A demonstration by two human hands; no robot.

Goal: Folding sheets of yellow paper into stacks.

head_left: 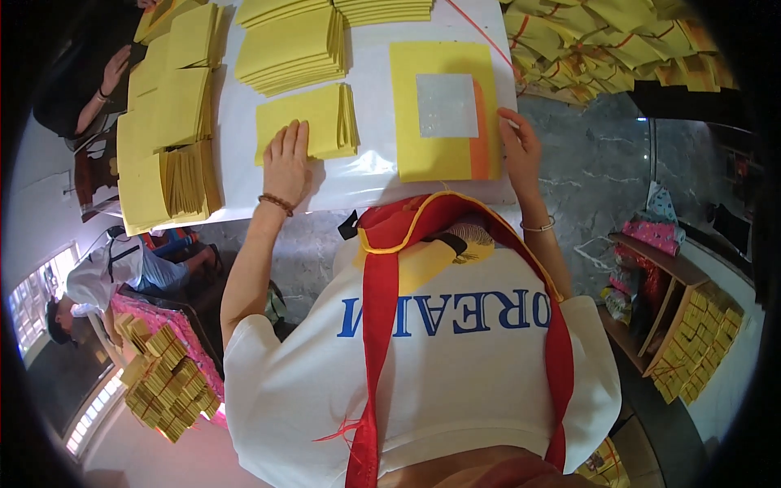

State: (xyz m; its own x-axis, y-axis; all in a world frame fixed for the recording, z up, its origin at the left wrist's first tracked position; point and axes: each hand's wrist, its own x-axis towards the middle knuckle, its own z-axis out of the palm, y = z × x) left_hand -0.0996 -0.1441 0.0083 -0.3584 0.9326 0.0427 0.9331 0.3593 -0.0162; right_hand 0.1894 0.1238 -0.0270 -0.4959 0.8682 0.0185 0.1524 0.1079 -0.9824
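My left hand lies flat, fingers stretched, on the near left part of a small stack of folded yellow paper. To its right a flat yellow sheet lies on the white-covered table, bearing a silver square and an orange strip along its right side. At the table's right edge, beside that sheet, my right hand is open with its fingers loosely bent. It holds nothing that I can see; whether a fingertip touches the sheet I cannot tell.
Tall yellow paper stacks stand at the back, and more line the table's left edge. A red string crosses the far right corner. Tied yellow bundles fill the far right. Other people's hands show at far left.
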